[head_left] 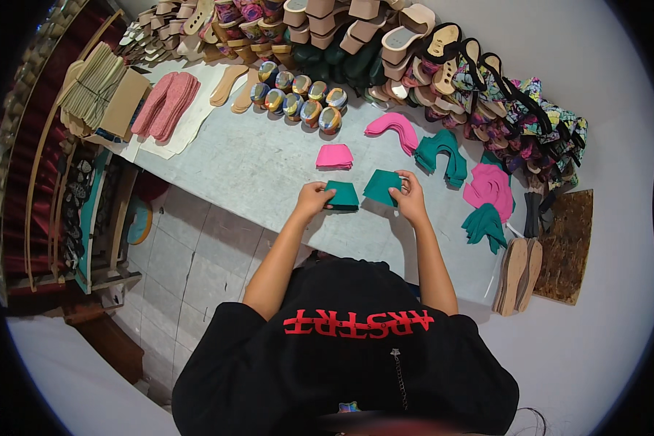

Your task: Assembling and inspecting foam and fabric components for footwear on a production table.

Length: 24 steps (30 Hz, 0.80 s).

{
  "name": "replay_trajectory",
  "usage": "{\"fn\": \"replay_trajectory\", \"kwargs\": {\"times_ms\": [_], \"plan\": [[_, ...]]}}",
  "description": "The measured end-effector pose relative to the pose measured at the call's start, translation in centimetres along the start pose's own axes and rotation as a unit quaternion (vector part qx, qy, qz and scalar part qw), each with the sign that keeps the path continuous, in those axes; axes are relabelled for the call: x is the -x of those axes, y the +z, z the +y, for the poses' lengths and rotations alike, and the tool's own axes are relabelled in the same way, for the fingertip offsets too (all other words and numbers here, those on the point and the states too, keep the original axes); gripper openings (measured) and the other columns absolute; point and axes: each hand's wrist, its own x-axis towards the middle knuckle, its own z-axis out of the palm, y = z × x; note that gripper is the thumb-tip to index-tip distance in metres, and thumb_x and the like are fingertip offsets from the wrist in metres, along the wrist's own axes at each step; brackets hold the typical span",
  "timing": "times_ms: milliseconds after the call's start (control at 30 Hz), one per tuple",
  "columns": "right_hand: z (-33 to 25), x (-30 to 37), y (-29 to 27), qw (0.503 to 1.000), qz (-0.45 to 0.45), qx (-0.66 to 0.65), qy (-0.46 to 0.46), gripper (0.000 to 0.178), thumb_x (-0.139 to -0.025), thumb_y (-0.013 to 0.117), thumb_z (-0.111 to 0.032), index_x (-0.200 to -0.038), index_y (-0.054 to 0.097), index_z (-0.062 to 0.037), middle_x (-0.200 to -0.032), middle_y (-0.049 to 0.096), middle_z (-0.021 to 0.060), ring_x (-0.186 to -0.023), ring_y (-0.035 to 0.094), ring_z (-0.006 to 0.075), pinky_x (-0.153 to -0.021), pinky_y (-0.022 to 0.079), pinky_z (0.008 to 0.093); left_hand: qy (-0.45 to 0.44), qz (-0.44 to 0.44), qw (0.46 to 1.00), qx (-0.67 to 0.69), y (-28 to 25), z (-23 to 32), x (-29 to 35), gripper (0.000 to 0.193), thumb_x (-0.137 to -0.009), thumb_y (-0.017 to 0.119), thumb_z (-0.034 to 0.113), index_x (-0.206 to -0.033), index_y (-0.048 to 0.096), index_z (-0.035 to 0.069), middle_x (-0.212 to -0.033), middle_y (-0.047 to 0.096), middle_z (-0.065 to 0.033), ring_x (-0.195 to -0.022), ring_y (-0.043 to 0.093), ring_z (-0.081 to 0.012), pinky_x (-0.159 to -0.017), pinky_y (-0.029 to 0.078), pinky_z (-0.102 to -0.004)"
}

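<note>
My left hand (314,201) is closed on the edge of a small stack of dark green fabric pieces (344,195), its thumb on top. My right hand (410,198) pinches a single-looking green fabric piece (380,186) shaped like a trapezoid, slightly tilted, with a narrow gap between it and the stack. Just beyond my left hand lies a stack of pink trapezoid pieces (334,155). Farther right are curved pink pieces (394,129) and curved green pieces (443,155).
Patterned rolled shoe parts (296,97) stand in rows on the grey table (232,156). Many sandals (407,36) are piled along the wall. Pink (489,190) and green fabric cutouts (485,225) lie right, near tan soles (517,272). Red insoles (168,105) lie far left.
</note>
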Motion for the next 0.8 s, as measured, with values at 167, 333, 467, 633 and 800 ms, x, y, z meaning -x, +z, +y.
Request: {"fn": "replay_trajectory", "kwargs": {"times_ms": [167, 333, 467, 633, 800], "plan": [[1.2, -0.1, 0.5, 1.0, 0.012, -0.002, 0.019, 0.041, -0.071, 0.059, 0.007, -0.109, 0.046, -0.0021, -0.084, 0.055, 0.0042, -0.072, 0.055, 0.0086, -0.062, 0.045, 0.0201, 0.177, 0.15, 0.909, -0.346, 1.6, -0.4, 0.8, 0.029, -0.068, 0.069, 0.02, -0.088, 0.061, -0.001, -0.076, 0.061, -0.0149, -0.069, 0.06, -0.0279, -0.064, 0.048, -0.0378], [0.9, -0.1, 1.7, 1.0, -0.023, 0.007, 0.018, 0.041, -0.072, 0.06, 0.005, -0.11, 0.046, -0.0019, -0.079, 0.055, 0.0034, -0.066, 0.054, 0.0073, -0.058, 0.043, 0.0194, 0.327, 0.267, 0.815, -0.398, 2.0, 1.5, 2.0, 0.027, -0.073, 0.064, 0.022, -0.088, 0.061, 0.0, -0.077, 0.061, -0.013, -0.069, 0.058, -0.03, -0.064, 0.047, -0.0382], [-0.2, 0.3, 2.8, 0.999, -0.046, -0.013, 0.022, 0.043, -0.073, 0.06, 0.005, -0.113, 0.045, -0.0027, -0.079, 0.056, 0.0035, -0.069, 0.056, 0.0082, -0.062, 0.045, 0.0196, 0.154, -0.025, 0.988, 0.023, 2.9, 4.4, 2.5, 0.024, -0.082, 0.058, 0.023, -0.088, 0.06, 0.0, -0.07, 0.057, -0.0032, -0.059, 0.052, -0.0152, -0.056, 0.045, -0.0291], [-0.6, 0.3, 4.0, 0.998, -0.046, -0.005, -0.034, 0.037, -0.073, 0.061, 0.004, -0.108, 0.049, -0.0017, -0.081, 0.054, 0.0036, -0.067, 0.053, 0.0058, -0.059, 0.042, 0.0184, 0.077, -0.049, 0.991, 0.098, 2.6, 3.5, 1.5, 0.02, -0.086, 0.053, 0.021, -0.087, 0.06, 0.002, -0.07, 0.054, 0.0013, -0.06, 0.049, -0.0065, -0.053, 0.042, -0.0202], [-0.7, 0.6, 4.6, 0.996, -0.033, 0.036, -0.073, 0.032, -0.073, 0.063, 0.003, -0.102, 0.052, -0.0019, -0.085, 0.053, 0.0035, -0.066, 0.05, 0.0049, -0.058, 0.041, 0.0175, 0.02, -0.114, 0.97, 0.214, 2.2, 3.6, 1.9, 0.018, -0.088, 0.051, 0.018, -0.083, 0.059, 0.003, -0.069, 0.054, 0.0012, -0.057, 0.049, -0.0059, -0.051, 0.041, -0.0196]]}}
